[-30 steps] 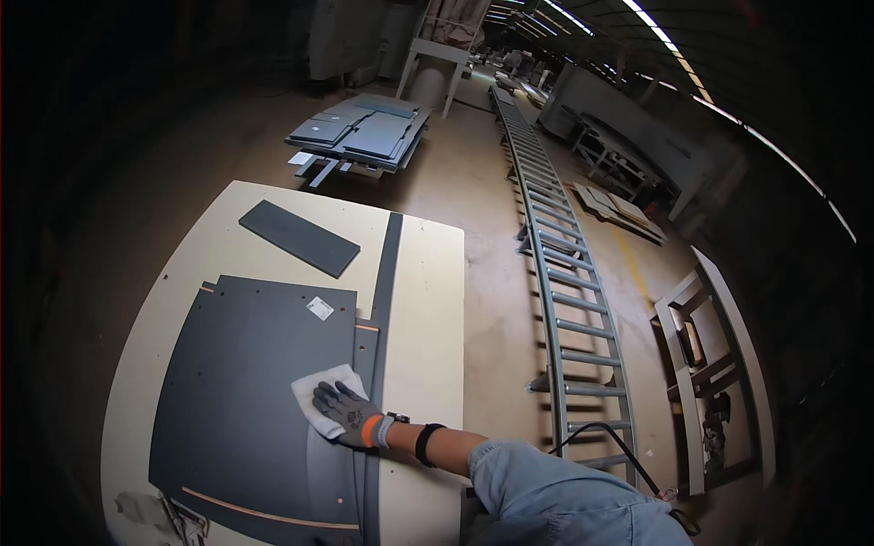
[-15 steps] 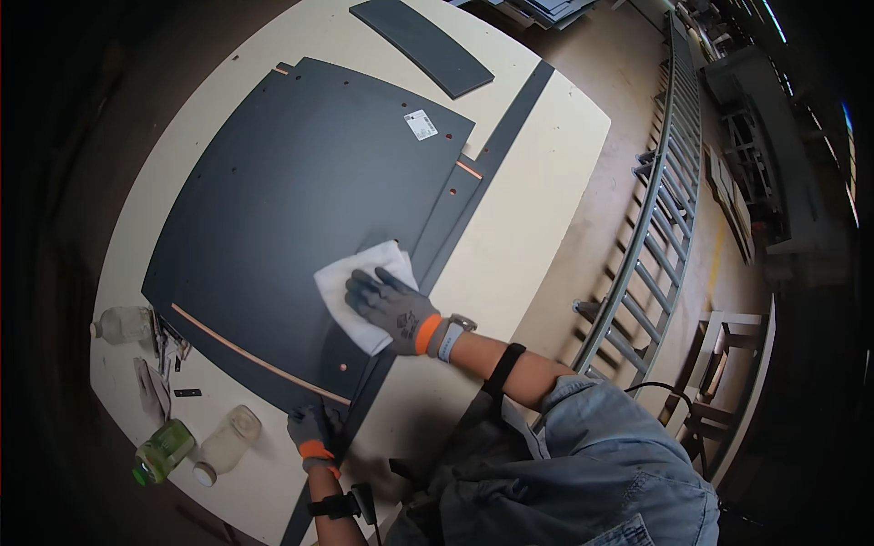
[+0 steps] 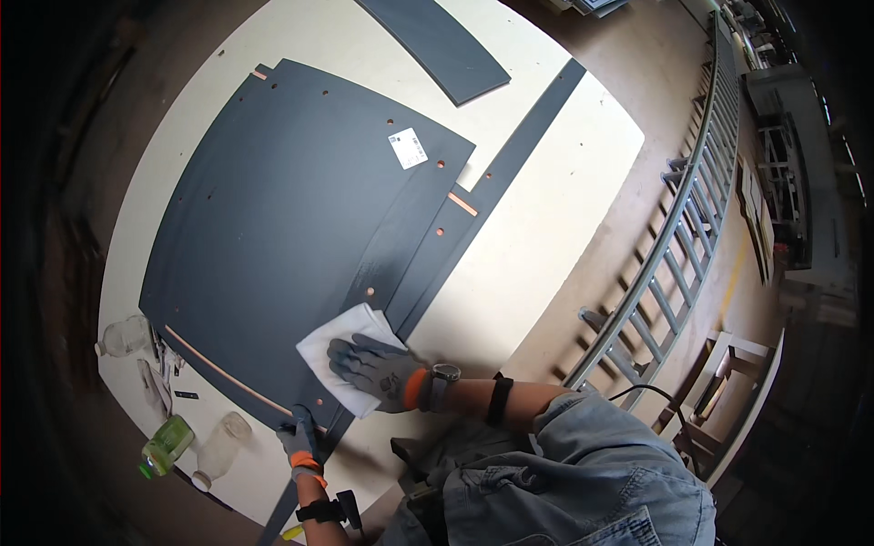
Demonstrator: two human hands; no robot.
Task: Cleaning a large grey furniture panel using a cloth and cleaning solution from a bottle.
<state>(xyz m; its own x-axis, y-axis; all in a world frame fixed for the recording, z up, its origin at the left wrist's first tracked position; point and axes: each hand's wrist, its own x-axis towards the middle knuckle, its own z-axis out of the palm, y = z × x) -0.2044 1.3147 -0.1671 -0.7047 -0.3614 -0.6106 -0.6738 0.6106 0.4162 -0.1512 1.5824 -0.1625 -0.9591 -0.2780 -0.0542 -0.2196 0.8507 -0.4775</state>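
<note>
A large dark grey panel [image 3: 264, 209] with drilled holes and a tan groove near one edge lies flat on a pale worktable [image 3: 510, 273]. My gloved right hand [image 3: 378, 364] holds a folded white cloth [image 3: 341, 350] pressed against the panel's near right corner. The fingers stretch over the cloth, close together. A faint smeared track runs over the surface beyond it. At the near edge, by the end of the groove, my gloved left hand [image 3: 299, 439] grips the panel; some fingertips are hidden. A narrow dark strip [image 3: 519, 150] lies along the panel's right side.
Another dark board [image 3: 442, 50] lies at the table's far side. On the left are a clear bottle [image 3: 126, 337], a green bottle [image 3: 167, 446], another clear bottle [image 3: 221, 450] and small tools. A roller conveyor [image 3: 683, 237] stands right of the table, near a wooden frame [image 3: 719, 382].
My right hand has drawn the cloth toward me and slightly left, uncovering a hole and a smeared track. My left hand stays at the near edge. The view has shifted a little.
</note>
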